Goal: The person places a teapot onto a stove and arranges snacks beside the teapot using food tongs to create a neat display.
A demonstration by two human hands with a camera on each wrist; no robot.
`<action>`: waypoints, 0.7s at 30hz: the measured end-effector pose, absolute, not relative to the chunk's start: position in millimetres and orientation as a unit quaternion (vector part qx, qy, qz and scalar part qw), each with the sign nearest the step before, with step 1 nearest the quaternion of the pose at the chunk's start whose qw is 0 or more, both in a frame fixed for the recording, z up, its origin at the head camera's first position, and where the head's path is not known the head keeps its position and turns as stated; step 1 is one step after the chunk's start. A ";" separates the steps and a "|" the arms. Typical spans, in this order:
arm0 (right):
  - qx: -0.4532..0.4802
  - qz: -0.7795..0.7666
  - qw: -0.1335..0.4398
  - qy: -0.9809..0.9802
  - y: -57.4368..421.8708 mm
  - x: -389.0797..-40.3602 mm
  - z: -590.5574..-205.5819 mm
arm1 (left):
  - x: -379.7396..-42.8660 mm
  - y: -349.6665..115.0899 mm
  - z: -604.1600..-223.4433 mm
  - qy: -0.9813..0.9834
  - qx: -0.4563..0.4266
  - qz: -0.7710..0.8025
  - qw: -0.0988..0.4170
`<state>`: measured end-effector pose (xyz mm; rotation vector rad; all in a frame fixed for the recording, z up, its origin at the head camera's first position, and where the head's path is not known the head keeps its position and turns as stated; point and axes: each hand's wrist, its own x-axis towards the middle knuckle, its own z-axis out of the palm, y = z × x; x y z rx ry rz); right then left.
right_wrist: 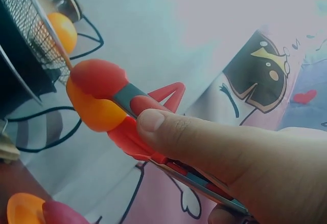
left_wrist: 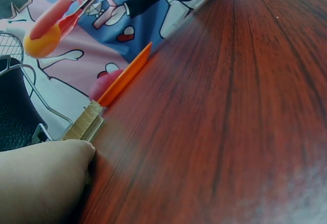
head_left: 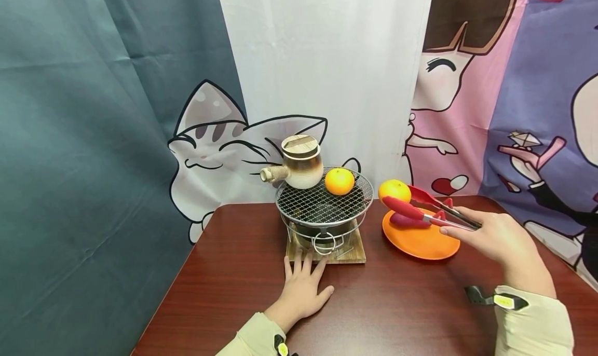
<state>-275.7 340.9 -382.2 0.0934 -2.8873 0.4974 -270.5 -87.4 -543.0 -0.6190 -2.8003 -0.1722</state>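
Nearest the camera, at the near edge of the table, two pale sleeves are seen. The hands are well apart. The left hand is laid with fingers straight and spread, its fingertips at the near edge of the wooden board, apparently to steady it. By the right hand one pair of red-tipped tongs is gripped, and one orange is clamped between the tips, presumably so that it need not be touched by the fingers. This orange is held in the air above the far left rim of the orange plate, which is set towards the table's far right corner. On the plate one purple item is carried.

Near the middle of the table's far edge, one round grill is stood on the board, probably to shield the wood from heat. On its mesh, one lidded pot is placed by the far left rim, its handle turned outward, perhaps for easy grasping. Beside it, towards the far right rim, a second orange is set. Two oranges are counted altogether; behind, one printed curtain is hung.
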 end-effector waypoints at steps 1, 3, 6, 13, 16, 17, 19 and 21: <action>0.030 0.170 0.108 -0.979 339.8 -275.2 -381.6 | -270.7 -87.2 -542.7 -0.966 -0.213 -0.059 0.131; 0.027 0.173 0.114 -0.978 337.5 -274.6 -380.4 | -271.0 -87.4 -543.3 -0.966 -0.213 -0.058 0.133; 0.026 0.176 0.124 -0.976 334.1 -273.6 -378.0 | -271.4 -87.5 -544.1 -0.966 -0.213 -0.058 0.136; 0.028 0.179 0.138 -0.974 324.6 -271.5 -373.6 | -269.8 -87.9 -541.3 -0.967 -0.212 -0.059 0.129; 0.027 0.180 0.143 -0.973 320.6 -271.5 -371.7 | -269.6 -87.6 -541.0 -0.967 -0.212 -0.056 0.130; 0.027 0.180 0.143 -0.973 319.1 -271.6 -371.0 | -269.6 -87.5 -541.1 -0.967 -0.211 -0.055 0.131; 0.029 0.177 0.144 -0.973 316.4 -271.6 -369.7 | -269.8 -87.3 -541.4 -0.966 -0.212 -0.056 0.133; 0.033 0.173 0.147 -0.973 313.3 -271.5 -368.5 | -270.2 -87.2 -542.0 -0.966 -0.212 -0.056 0.134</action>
